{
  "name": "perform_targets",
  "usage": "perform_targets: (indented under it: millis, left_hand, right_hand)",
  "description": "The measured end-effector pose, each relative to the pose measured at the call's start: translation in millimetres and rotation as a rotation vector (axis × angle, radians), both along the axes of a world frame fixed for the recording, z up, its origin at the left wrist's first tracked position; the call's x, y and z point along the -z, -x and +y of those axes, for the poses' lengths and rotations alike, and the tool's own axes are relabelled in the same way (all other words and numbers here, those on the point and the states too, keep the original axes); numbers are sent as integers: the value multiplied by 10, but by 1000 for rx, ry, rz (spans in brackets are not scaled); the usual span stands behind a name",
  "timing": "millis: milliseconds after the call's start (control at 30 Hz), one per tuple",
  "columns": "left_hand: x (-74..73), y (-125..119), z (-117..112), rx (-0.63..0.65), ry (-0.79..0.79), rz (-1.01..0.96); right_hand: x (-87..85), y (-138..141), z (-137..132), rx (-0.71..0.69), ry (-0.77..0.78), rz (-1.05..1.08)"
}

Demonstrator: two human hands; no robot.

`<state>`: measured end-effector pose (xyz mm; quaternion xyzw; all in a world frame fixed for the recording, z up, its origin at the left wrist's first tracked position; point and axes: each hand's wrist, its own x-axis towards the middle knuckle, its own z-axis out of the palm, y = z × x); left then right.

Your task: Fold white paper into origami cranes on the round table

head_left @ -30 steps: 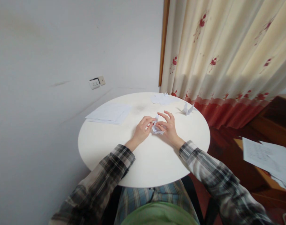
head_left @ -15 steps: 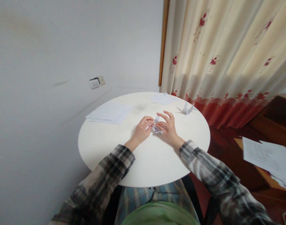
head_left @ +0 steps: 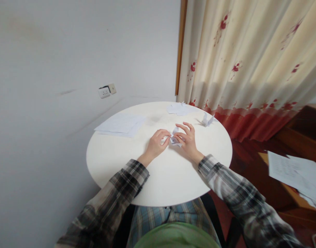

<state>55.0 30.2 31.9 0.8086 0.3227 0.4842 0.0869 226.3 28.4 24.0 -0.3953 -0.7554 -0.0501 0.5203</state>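
Observation:
A small folded white paper figure [head_left: 176, 141] is held between my two hands, just above the middle of the white round table [head_left: 158, 182]. My left hand [head_left: 158, 142] pinches its left tip between thumb and fingers. On the other side, my right hand [head_left: 186, 138] grips the body with thumb and index finger, its other fingers raised and spread. Part of the figure is hidden behind my right fingers. Beyond my right hand stands another folded paper figure, a paper crane [head_left: 206, 120], with its points up.
A stack of white paper sheets [head_left: 119, 124] lies at the table's left. More paper pieces [head_left: 180, 109] lie at the far edge. A curtain [head_left: 240, 69] hangs behind. Written sheets [head_left: 295, 172] rest on wooden furniture at right. A wall socket [head_left: 104, 92] is at left.
My left fingers have shifted from the figure's middle to its left tip. The figure and my right hand have moved slightly to the right.

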Motion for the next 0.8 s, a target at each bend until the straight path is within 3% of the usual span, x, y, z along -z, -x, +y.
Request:
perform_targets:
  millis: [800]
  left_hand:
    - [6, -13, 38, -50, 55, -50]
  right_hand:
    - [31, 1, 37, 6, -133, -39]
